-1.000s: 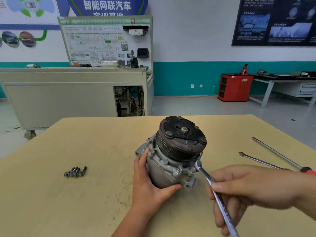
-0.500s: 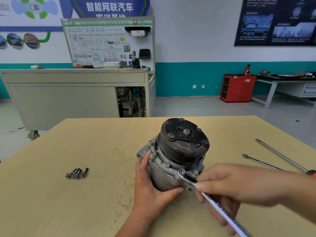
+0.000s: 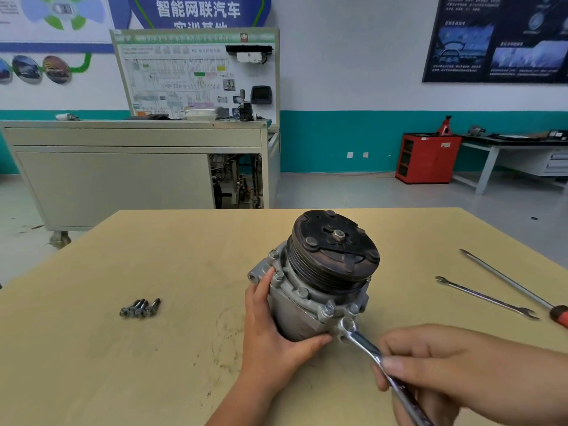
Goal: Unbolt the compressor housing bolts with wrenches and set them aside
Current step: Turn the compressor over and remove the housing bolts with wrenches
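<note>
A grey compressor (image 3: 310, 302) with a black pulley on top stands on the wooden table (image 3: 172, 253). My left hand (image 3: 273, 330) grips its housing from the near left side. A chrome ring wrench (image 3: 368, 348) is held in my right hand (image 3: 455, 367), fingers curled round its shaft. The wrench's ring end sits at a bolt on the housing's front right lug. Several removed bolts (image 3: 140, 308) lie in a small pile on the table to the left.
A second open-end wrench (image 3: 485, 298) and a long screwdriver with a red handle (image 3: 510, 284) lie on the table's right side. Beyond the table are a beige cabinet (image 3: 123, 167), a red tool cabinet (image 3: 427, 158) and a workbench.
The wrench's ring end swung from the housing's right side to the front and back right, now resting lower on the front right lug. My left hand kept its hold on the housing.
</note>
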